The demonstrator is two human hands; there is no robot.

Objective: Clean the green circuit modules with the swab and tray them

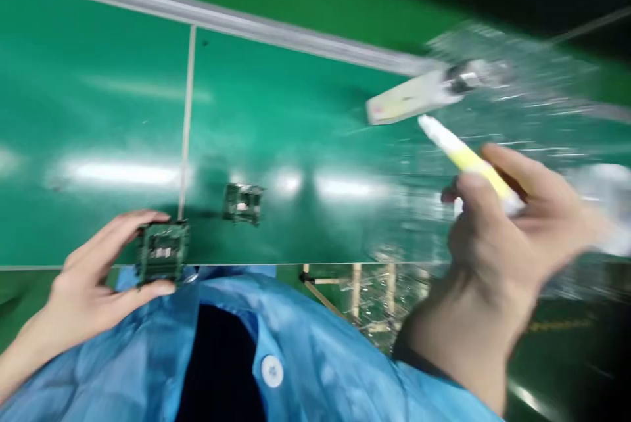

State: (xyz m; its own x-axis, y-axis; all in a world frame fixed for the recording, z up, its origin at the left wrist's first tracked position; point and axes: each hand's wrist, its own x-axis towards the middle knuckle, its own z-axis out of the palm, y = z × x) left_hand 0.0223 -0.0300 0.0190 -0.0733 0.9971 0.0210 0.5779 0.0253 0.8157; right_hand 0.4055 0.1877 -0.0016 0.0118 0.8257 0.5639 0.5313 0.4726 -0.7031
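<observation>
My left hand (93, 277) grips a small green circuit board (162, 252) between thumb and fingers at the near edge of the green table (276, 126). My right hand (507, 238) is closed round a white and yellow marker pen (466, 158), its tip pointing up and left. A second small circuit board (242, 202) lies on the table just right of the held one. The right side of the view is blurred by motion.
A white flat tool (419, 94) with a metal end lies on the table above the pen. Clear plastic sheeting (542, 93) covers the right part of the table. A metal rail (221, 18) runs across the far side. My blue coat (305, 356) fills the bottom.
</observation>
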